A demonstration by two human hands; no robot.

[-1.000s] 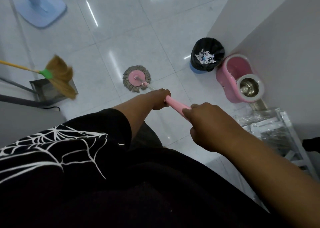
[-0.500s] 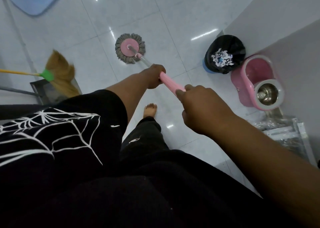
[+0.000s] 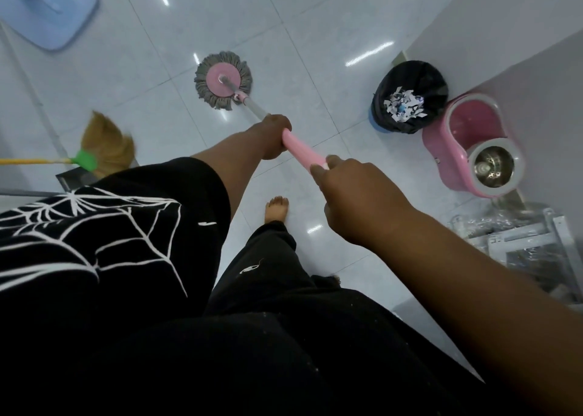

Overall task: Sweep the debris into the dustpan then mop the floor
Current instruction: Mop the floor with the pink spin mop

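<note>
Head-cam view, looking down on a white tiled floor during mopping. Upper left of frame: a pale blue base of some appliance, cut off by the edge. Mid-left, below it: a broom w/ straw bristles, green collar & yellow stick running out the left edge. Its bristles lie over a metal dustpan, partly hidden behind the person's black sleeve, printed w/ a white spider-web. Upper ctr: the round mop head, grey strands around a pink disc, sits flat on the tiles. Its metal shaft slants down & right into the pink handle. The left hand grips where shaft meets handle, fingers curled tight round it. The right hand, nearer the lens at ctr-right, is clamped on the handle's top end, fingers closed round it. Below the handle, between the arms: one bare foot on the tiles, black trouser leg behind it. Right of ctr: a bin lined w/ a black bag, shredded paper inside, standing by the grey wall. Just beside it, lower right: a pink mop bucket w/ a steel spinner basket; can't tell if bin & bucket touch. Lower right edge: a metal rack under clear plastic, near the bucket
</note>
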